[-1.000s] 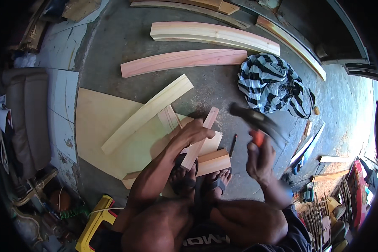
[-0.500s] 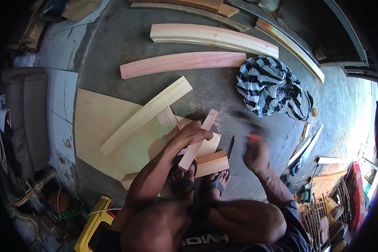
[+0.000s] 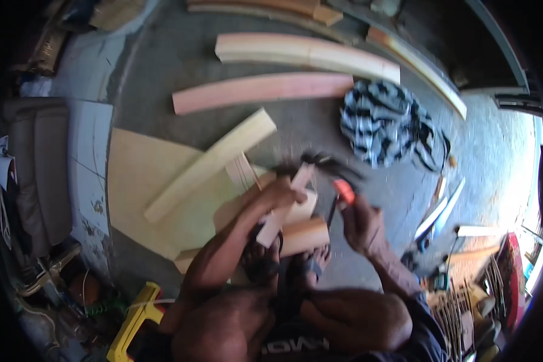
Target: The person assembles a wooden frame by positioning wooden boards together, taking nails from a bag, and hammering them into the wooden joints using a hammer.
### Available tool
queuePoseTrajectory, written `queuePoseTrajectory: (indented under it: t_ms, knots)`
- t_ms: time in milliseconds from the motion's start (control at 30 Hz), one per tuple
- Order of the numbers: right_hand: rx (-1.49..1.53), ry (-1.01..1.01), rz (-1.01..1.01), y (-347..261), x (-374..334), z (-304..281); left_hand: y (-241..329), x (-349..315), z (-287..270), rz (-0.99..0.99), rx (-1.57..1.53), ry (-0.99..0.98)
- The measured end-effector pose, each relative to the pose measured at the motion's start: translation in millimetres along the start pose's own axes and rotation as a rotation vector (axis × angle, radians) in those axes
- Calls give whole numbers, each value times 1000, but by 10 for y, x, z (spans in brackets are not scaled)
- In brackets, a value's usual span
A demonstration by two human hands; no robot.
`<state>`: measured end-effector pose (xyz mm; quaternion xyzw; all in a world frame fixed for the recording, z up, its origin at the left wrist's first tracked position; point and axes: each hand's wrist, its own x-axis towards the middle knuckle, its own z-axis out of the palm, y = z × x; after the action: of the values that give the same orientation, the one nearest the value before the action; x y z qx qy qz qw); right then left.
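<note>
My left hand (image 3: 279,193) is closed round a narrow wooden strip (image 3: 269,230), which slants away from me between my feet. In my right hand (image 3: 362,226) is a hammer (image 3: 344,191) with an orange and black handle. Its dark head, smeared by motion, is at the far end of the strip; whether it touches cannot be told. Beneath the strip lie a pale wood piece (image 3: 303,208) and a thicker wooden block (image 3: 306,235), the block by my sandalled feet. Just right of these is a thin dark pencil-like stick (image 3: 332,212).
A plywood sheet (image 3: 133,181) lies at left, with a pale board (image 3: 211,163) across it. Farther off are a pinkish board (image 3: 259,92) and a long beam (image 3: 308,55). Black-and-white patterned crumpled material (image 3: 380,127) lies right; a yellow tool (image 3: 136,320) stands lower left.
My right hand has swung the hammer left, bringing its head to the strip's far end. My left hand and the strip have stayed nearly in place.
</note>
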<state>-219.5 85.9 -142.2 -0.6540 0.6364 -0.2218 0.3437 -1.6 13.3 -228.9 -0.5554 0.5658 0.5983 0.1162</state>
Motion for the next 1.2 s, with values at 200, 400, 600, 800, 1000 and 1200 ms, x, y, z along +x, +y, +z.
queuePoseTrajectory:
  t_ms: [200,400,600,800,1000,1200]
  knots:
    - [-298,-88,136,465,-163,208,146,89,72,-43,-74,-146]
    - [154,-58,13,307,96,82,255,-235,-230,78,-35,-254]
    - [305,-194,69,434,261,74,304,-697,-498,4,-766,-461]
    - [467,-274,124,208,268,350,-454,-552,-703,149,-1191,-355]
    - [448,-204,345,-13,-46,901,-879,-710,-275,311,-1293,97]
    - [364,-355,453,101,-332,1252,-988,-600,54,118,-686,468]
